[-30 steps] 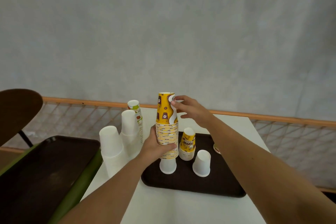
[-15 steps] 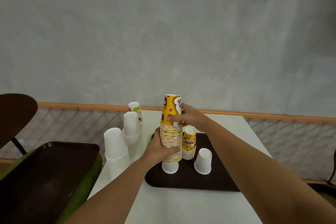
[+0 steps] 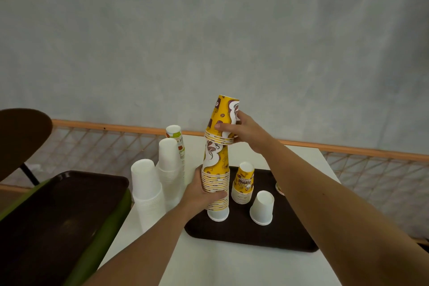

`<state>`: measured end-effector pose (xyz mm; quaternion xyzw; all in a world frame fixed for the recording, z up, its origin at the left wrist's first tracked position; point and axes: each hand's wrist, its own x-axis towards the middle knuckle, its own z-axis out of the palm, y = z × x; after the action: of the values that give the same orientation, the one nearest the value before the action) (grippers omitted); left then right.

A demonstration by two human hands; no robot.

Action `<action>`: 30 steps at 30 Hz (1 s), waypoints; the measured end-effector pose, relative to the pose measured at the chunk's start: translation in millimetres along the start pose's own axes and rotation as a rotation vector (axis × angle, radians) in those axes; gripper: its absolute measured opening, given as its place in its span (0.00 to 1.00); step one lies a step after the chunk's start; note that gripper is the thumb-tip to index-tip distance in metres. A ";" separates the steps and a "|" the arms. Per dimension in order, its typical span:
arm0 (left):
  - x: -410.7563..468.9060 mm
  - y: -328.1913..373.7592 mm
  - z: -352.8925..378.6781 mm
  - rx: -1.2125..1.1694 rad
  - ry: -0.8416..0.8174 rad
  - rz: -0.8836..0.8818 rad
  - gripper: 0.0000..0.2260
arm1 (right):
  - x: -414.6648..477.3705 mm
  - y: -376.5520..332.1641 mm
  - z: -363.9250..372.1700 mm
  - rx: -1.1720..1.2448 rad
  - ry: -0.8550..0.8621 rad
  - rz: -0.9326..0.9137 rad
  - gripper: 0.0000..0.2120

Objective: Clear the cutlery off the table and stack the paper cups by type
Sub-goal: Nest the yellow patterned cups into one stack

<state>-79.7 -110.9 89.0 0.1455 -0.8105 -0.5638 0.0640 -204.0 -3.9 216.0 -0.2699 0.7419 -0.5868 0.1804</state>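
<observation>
The left hand grips the tall yellow cup stack down low. The stack stands on the brown tray on the table. The right hand holds the top yellow cups, tipped a little, right on the stack's top. A small yellow stack and one white cup sit just beside it.

Left grip low, right grip higher, both curled

Yellow cups with brown-and-white coffee prints, plain white cups, dark brown tray
</observation>
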 end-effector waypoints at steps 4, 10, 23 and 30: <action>2.0 -1.1 6.5 -0.023 0.035 -0.040 0.39 | 10.1 -0.2 -11.2 0.116 0.071 -0.019 0.23; 7.9 0.3 12.4 -0.031 0.090 -0.067 0.39 | 18.3 15.7 -35.5 0.226 0.188 -0.039 0.19; 17.5 2.5 19.1 -0.001 0.177 -0.127 0.40 | 14.7 137.3 -45.5 -0.095 0.283 0.216 0.32; 20.3 2.7 16.7 0.008 0.206 -0.119 0.40 | 13.5 154.1 -37.5 -0.184 0.178 0.290 0.34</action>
<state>-104.0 -101.4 84.4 0.2509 -0.7918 -0.5453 0.1127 -265.7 42.4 76.8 -0.1224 0.8366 -0.5057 0.1711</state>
